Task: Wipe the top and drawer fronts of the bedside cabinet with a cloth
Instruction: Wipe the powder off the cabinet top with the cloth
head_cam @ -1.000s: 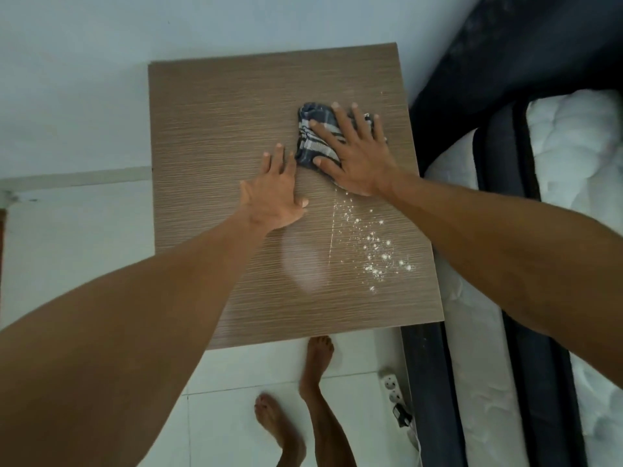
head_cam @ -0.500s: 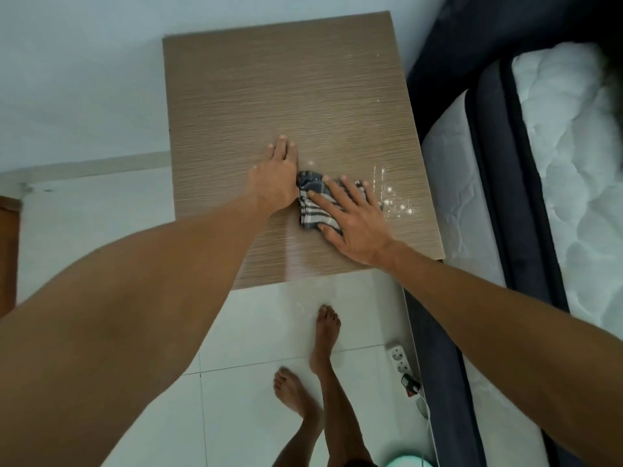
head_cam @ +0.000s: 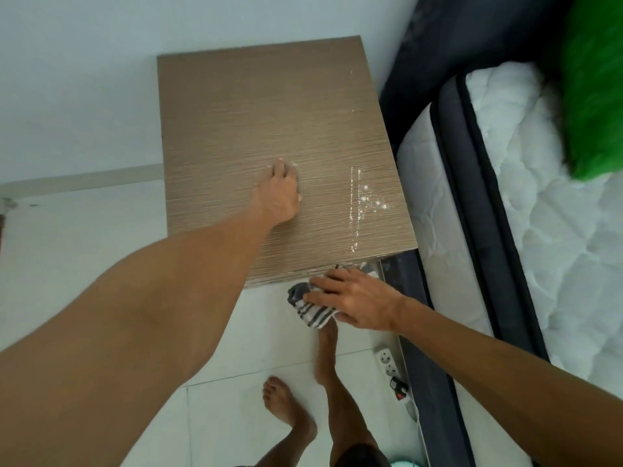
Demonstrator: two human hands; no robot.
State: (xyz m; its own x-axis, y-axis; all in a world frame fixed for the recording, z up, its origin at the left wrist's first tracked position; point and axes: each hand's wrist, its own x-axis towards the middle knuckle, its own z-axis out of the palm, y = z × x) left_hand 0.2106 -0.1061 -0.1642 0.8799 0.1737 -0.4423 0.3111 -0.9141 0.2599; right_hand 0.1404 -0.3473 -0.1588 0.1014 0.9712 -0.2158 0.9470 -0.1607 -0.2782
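The bedside cabinet (head_cam: 242, 116) has a brown wood-grain top, seen from above. My left hand (head_cam: 278, 197) lies flat on the top near its middle, fingers together, holding nothing. My right hand (head_cam: 357, 303) presses a grey-and-white striped cloth (head_cam: 312, 308) against the cabinet's front edge at the near right corner, and the cloth hangs past the edge over the floor. A patch of white specks and wet streaks (head_cam: 365, 202) sits on the right part of the top. The drawer fronts are hidden below the top.
A bed with a white quilted mattress (head_cam: 526, 203) and dark frame (head_cam: 435, 382) stands tight against the cabinet's right side, with a green pillow (head_cam: 593, 89) on it. A white power strip (head_cam: 391, 364) lies on the tiled floor by my bare feet (head_cam: 286, 402). The wall is behind.
My right hand has dragged the cloth toward me, from the middle of the top to its front edge. My left hand has stayed flat on the top. The white specks lie beside the wiped path.
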